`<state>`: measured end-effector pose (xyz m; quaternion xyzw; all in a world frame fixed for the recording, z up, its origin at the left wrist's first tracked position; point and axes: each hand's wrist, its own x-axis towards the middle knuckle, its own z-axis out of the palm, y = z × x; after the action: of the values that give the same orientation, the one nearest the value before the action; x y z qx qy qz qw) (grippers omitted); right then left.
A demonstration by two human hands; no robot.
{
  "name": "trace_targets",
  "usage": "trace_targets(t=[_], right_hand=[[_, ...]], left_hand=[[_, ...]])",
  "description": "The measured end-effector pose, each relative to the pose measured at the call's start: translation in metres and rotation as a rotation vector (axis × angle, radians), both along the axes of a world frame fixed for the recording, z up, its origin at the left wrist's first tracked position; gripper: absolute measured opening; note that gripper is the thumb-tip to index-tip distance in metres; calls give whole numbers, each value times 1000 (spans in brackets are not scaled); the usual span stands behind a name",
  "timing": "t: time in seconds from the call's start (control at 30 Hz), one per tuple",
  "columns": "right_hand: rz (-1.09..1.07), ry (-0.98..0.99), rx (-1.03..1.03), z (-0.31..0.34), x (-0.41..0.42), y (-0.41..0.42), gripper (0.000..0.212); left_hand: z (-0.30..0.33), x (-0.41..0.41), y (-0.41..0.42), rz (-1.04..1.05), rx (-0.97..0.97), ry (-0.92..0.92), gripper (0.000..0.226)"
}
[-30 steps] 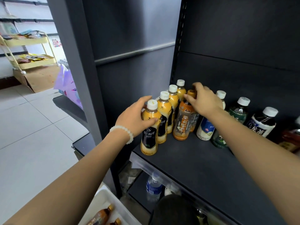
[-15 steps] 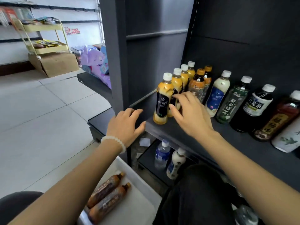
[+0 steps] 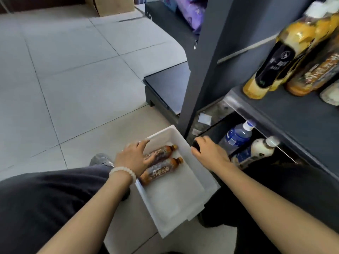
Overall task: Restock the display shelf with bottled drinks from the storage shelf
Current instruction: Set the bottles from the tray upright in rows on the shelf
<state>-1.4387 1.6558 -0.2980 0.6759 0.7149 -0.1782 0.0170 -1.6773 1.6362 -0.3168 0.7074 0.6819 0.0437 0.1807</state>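
The dark grey metal display shelf (image 3: 297, 114) is standing to the right of the white rectangular plastic bin (image 3: 198, 173) on the floor, already carrying yellow and amber bottles at its front corner. Inside the bin, against its far-left wall, two amber plastic tea bottles (image 3: 161, 162) are lying side by side, caps pointing toward the shelf. The left hand (image 3: 134, 158) is reaching into the bin, fingers spread and lying on the farther bottle, not yet wrapped round it. The right hand (image 3: 209, 153) is hovering over the bin's right rim, fingers loosely curled, holding nothing visible. Full bottles will likely feel weighty, stiff and slick; gripping around the labelled middle looks safest.
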Motion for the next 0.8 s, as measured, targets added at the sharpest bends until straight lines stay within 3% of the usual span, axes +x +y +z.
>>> trace_targets(t=[0.17,0.37,0.6,0.8], right_hand=[[-82,68,-259,-80,-11,26,45],[-201,218,-413,-175,-21,41,42],[-199,190,-373,-234,-25,60,50],[-403,369,-374,-243,-29,63,45]], left_hand=[[-76,-6,15,60,-111,27,53],[-164,9,36,84,-245,29,53],[-216,20,71,-7,-250,135,60],[-231,33,101,-71,-331,182,72]])
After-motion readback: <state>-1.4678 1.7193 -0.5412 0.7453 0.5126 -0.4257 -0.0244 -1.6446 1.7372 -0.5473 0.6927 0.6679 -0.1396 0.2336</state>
